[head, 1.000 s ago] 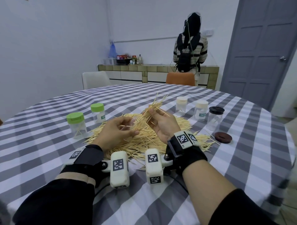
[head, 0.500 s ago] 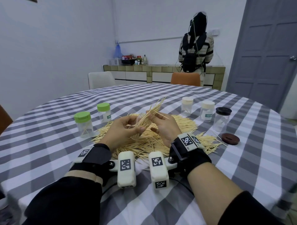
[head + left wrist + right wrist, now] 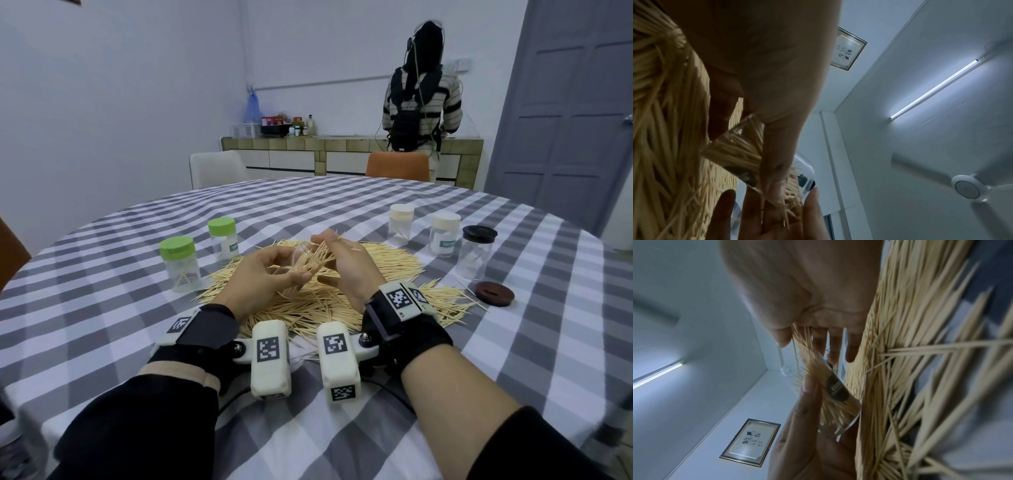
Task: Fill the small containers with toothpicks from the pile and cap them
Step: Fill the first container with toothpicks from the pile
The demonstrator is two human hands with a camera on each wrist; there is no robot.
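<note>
- The left hand (image 3: 265,274) grips a clear container (image 3: 303,262), fingers and thumb curled around its wall. The container is tilted with its mouth toward the right hand; judged purpose: the tilt lets the sticks slide in lengthwise instead of jamming across the opening.
- The right hand (image 3: 346,270) pinches a bundle of toothpicks (image 3: 320,253) between thumb and fingertips, with the other fingers loosely extended. The lower part of the bundle is already inside the container; the tips fan out above the rim.
- Both hands work directly above the pile (image 3: 342,294), which lies on the checked tabletop (image 3: 513,342). Judged purpose: any dropped sticks fall back onto the stock.
- Two green-capped containers (image 3: 180,265) stand left of the pile; the nearer one shows only a few sticks inside.
- Two cream-capped containers (image 3: 444,238) and one black-capped container (image 3: 478,253) stand to the right. A loose brown cap (image 3: 495,293) lies flat beside them, within reach; it may be for the container in hand.
- Labels: the farther green-capped and one cream-capped container carry a teal label beginning "TOOTH"; the rest is unreadable. The held container bears a dark label (image 3: 836,390) with illegible print.
- A framed sheet of handwritten characters (image 3: 750,445) hangs on the wall; not legible.
</note>
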